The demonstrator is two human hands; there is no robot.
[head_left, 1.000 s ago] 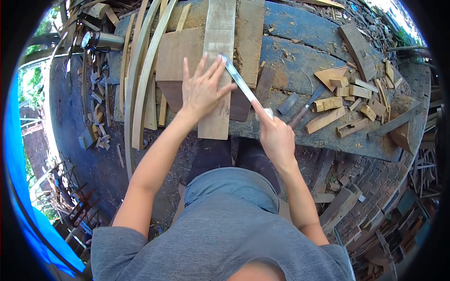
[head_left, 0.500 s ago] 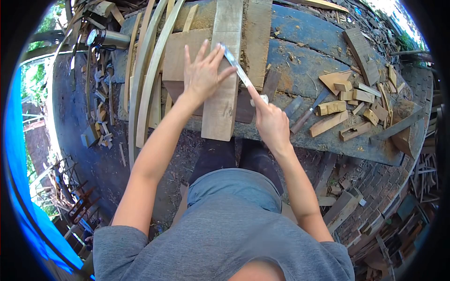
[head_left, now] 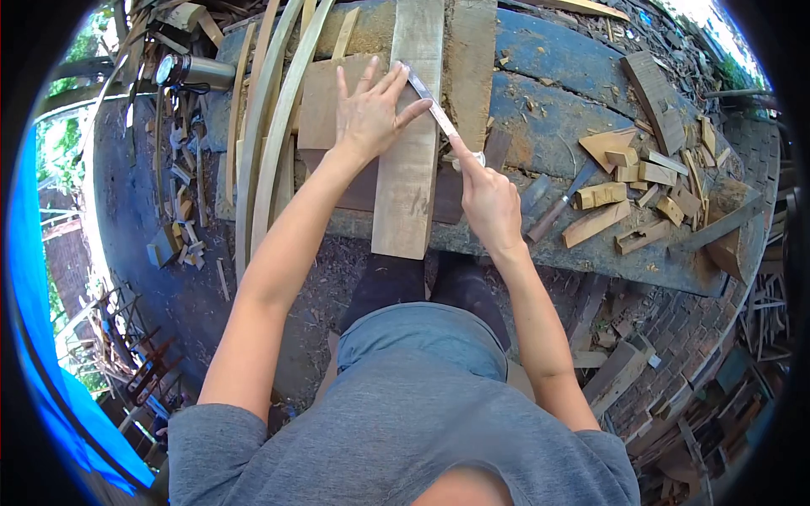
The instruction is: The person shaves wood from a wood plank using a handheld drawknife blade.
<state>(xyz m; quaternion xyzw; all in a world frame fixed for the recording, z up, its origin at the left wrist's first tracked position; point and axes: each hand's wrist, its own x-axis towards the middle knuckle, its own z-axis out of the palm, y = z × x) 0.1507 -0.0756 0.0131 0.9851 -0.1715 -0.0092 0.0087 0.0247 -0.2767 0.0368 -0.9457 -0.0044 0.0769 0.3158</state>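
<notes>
A long flat board [head_left: 407, 181] lies lengthwise on the workbench, its near end jutting past the front edge. My left hand [head_left: 371, 118] rests on its left side with fingers spread, and the fingertips touch the far end of a narrow metal blade or strip [head_left: 433, 106]. My right hand [head_left: 489, 198] is closed around the near end of that tool, which slants across the board's right edge. Something small and white [head_left: 472, 158] shows beside my right fingers. Under the board is a wider brown block [head_left: 325, 105].
Curved wooden strips [head_left: 274, 126] lie left of the board, with a metal flask [head_left: 196, 72] beyond. To the right are a chisel-like tool [head_left: 548, 218], wood offcuts [head_left: 601, 194] and a dark beam [head_left: 651, 97] on the workbench [head_left: 540, 118].
The board and the things on the bench appear slightly further right in view. My left hand and the tool's far end have shifted slightly up and right; both hands keep their hold.
</notes>
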